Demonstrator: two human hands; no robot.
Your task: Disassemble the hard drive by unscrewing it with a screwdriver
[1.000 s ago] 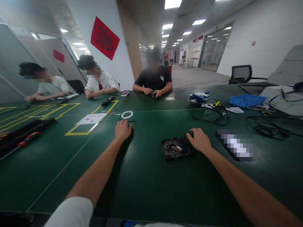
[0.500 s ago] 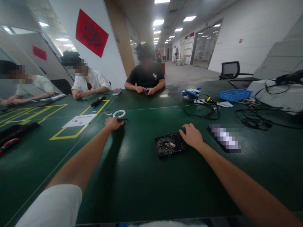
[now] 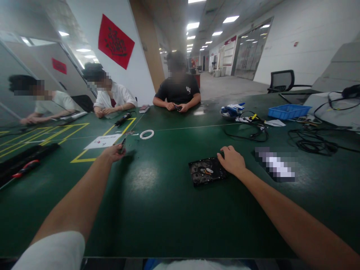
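An uncased hard drive (image 3: 207, 171) lies flat on the green table, its dark inside with a silvery centre facing up. At its right edge my right hand (image 3: 232, 161) rests, thumb and bent fingers closed against the far right corner. My left hand (image 3: 113, 152) is raised a little over the table to the left, pinching a small dark flat part (image 3: 123, 145) that stands on edge; its exact kind is too small to make out. Just beyond that hand are a white ring (image 3: 147, 134) and a few tiny pieces (image 3: 129, 132).
A printed white sheet (image 3: 103, 141) lies inside yellow tape. Red-and-black handled tool (image 3: 26, 168) sits far left. On the right are a blurred phone-like slab (image 3: 275, 163), black cables (image 3: 312, 140) and a blue tray (image 3: 289, 111). Several people sit across the table, one opposite (image 3: 177, 90).
My left hand has lifted the small dark part off the table near the white ring and drawn it left. My right hand stays at the hard drive. The view has shifted slightly.
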